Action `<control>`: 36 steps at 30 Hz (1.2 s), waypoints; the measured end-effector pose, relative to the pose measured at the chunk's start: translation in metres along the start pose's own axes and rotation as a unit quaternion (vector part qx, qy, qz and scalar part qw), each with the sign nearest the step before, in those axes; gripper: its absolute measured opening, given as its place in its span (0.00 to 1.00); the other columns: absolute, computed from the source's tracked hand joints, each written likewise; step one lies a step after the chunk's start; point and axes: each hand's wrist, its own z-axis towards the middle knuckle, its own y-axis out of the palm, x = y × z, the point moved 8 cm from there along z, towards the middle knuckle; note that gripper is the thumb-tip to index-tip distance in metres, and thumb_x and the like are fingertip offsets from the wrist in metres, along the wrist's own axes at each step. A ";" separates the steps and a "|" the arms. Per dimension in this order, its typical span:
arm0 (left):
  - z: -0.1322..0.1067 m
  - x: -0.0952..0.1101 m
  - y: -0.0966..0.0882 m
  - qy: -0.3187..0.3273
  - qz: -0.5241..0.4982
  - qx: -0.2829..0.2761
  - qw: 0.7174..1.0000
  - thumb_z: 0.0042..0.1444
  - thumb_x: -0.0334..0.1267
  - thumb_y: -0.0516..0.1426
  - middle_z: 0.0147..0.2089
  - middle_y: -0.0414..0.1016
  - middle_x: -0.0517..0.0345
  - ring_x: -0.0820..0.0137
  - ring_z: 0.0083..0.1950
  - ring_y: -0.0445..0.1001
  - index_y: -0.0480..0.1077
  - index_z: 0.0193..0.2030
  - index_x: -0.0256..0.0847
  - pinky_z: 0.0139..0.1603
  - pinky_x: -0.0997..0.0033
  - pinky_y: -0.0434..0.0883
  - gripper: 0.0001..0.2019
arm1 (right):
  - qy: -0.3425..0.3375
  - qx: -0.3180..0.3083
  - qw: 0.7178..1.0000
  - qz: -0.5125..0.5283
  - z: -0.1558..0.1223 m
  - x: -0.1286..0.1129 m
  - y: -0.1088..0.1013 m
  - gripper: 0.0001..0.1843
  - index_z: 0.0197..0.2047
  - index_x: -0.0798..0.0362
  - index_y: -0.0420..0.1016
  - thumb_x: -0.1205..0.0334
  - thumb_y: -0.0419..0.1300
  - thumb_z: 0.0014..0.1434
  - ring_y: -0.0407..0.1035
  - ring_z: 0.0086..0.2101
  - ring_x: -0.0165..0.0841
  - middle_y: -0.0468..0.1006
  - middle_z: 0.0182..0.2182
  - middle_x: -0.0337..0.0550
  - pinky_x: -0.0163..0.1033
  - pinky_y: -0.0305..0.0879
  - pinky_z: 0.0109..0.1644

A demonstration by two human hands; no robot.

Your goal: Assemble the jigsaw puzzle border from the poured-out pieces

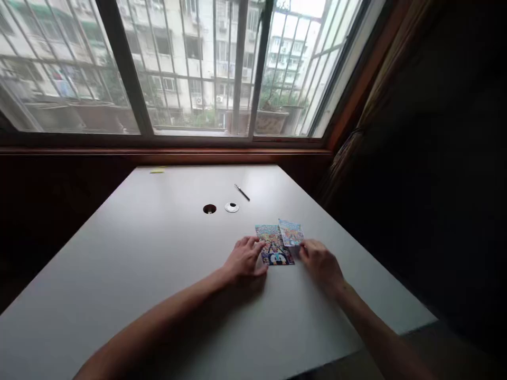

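Observation:
A colourful picture card lies flat on the white table, with a dark cartoon figure at its near end. A smaller colourful card overlaps its far right corner. My left hand rests on the table with fingers stretched out, fingertips touching the larger card's left edge. My right hand is at the cards' right side, fingers curled and pinching the near corner of the smaller card.
A black pen lies further back. Near it are a round cable hole and its white cap. A yellow note sits at the far edge under the window. The table's right edge borders a dark gap and curtain.

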 end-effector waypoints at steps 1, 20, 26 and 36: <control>0.000 0.002 -0.003 0.002 0.009 0.004 1.000 0.57 0.53 0.55 0.61 0.63 0.42 0.50 0.61 0.61 0.60 0.65 0.41 0.63 0.47 0.61 0.31 | -0.008 0.006 1.000 0.000 -0.002 0.003 0.003 0.10 0.37 0.52 0.71 0.64 0.49 0.64 0.72 0.40 0.38 0.78 0.36 0.46 0.40 0.65 0.42; 0.032 0.001 0.019 0.005 0.004 -0.074 0.997 0.54 0.72 0.48 0.76 0.41 0.47 0.41 0.75 0.37 0.49 0.72 0.54 0.70 0.35 0.41 0.43 | 0.050 -0.002 0.997 -0.056 0.003 0.028 0.016 0.07 0.38 0.54 0.72 0.67 0.53 0.61 0.70 0.38 0.39 0.78 0.37 0.49 0.41 0.62 0.40; 0.046 0.003 0.026 0.002 0.016 -0.099 0.995 0.54 0.74 0.44 0.76 0.39 0.49 0.40 0.75 0.34 0.50 0.72 0.58 0.69 0.34 0.38 0.42 | 0.026 -0.013 0.999 -0.046 0.002 0.021 0.014 0.15 0.50 0.53 0.73 0.66 0.53 0.61 0.69 0.44 0.41 0.77 0.46 0.51 0.43 0.61 0.45; -0.009 -0.022 -0.011 0.008 0.053 -0.120 0.991 0.52 0.73 0.49 0.73 0.49 0.46 0.37 0.72 0.47 0.59 0.68 0.57 0.66 0.33 0.47 0.40 | -0.066 -0.047 0.992 0.095 0.010 -0.048 0.002 0.12 0.45 0.52 0.73 0.67 0.52 0.60 0.67 0.48 0.41 0.76 0.47 0.49 0.45 0.60 0.53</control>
